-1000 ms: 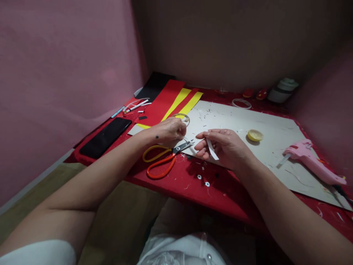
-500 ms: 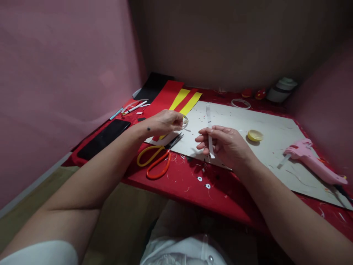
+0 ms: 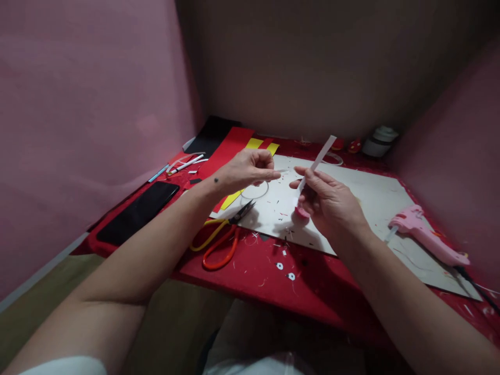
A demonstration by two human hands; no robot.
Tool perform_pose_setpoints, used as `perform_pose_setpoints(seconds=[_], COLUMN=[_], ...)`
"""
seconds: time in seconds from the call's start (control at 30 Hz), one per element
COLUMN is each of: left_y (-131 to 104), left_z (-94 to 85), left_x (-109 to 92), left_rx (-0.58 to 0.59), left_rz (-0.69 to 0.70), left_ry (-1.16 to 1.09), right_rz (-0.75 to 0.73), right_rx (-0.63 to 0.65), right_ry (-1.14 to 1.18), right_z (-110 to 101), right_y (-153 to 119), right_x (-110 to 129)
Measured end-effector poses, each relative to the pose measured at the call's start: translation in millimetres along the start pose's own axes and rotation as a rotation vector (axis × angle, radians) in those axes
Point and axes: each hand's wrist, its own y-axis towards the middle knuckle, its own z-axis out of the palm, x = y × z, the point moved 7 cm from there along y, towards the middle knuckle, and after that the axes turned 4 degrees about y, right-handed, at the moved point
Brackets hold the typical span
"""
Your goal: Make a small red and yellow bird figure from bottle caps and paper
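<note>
My right hand [image 3: 328,195] pinches a narrow white strip [image 3: 323,152] that slants up and to the right above the white board [image 3: 367,192]. My left hand [image 3: 260,169], fingers closed, has a small pale piece at its fingertips, too faint to make out. A thin ring [image 3: 254,197] shows just below the left hand, over the board. Scissors [image 3: 222,242] with one yellow and one orange handle lie at the board's near left edge, blades apart. A pink round object [image 3: 301,212] is just below the right fingers.
A black phone [image 3: 138,212] lies at the left. Red sheets [image 3: 228,148] and yellow strips are behind my left hand. A pink glue gun [image 3: 425,234] rests at the right, with a jar [image 3: 379,141] at the back. Two small white pieces [image 3: 285,271] lie near the front edge.
The hands have come closer together, and the white strip now slants to the right. The ring is lower, below my left hand. A pink object shows under the right hand; the yellow cup is hidden.
</note>
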Motion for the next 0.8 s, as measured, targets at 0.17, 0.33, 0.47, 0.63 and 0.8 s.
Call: perform_pose_setpoints(seconds=[0.17,0.33,0.47,0.63,0.8], left_y=[-4,-13,-18,-18,-17], left_z=[2.8,0.1,19.5,35.2,33.9], left_x=[11,4,-7,-2,3], left_rx=[-0.064,-0.159,-0.103,-0.118,-0.147], left_rz=[0.017,0.046,0.038,-0.042,-0.085], left_ry=[-0.213,-0.256,-0.248,-0.137,-0.026], right_rz=[-0.006,-0.008,-0.037,-0.007,0.056], right_rx=[-0.004,-0.080,-0.072,-0.050,-0.026], right_ry=[0.025,0.112,0.180,0.190,0.192], right_z=[-2,-7,-3,5,6], right_y=[13,19,17,10,6], right_x=[4,-9,-18,-23,-27])
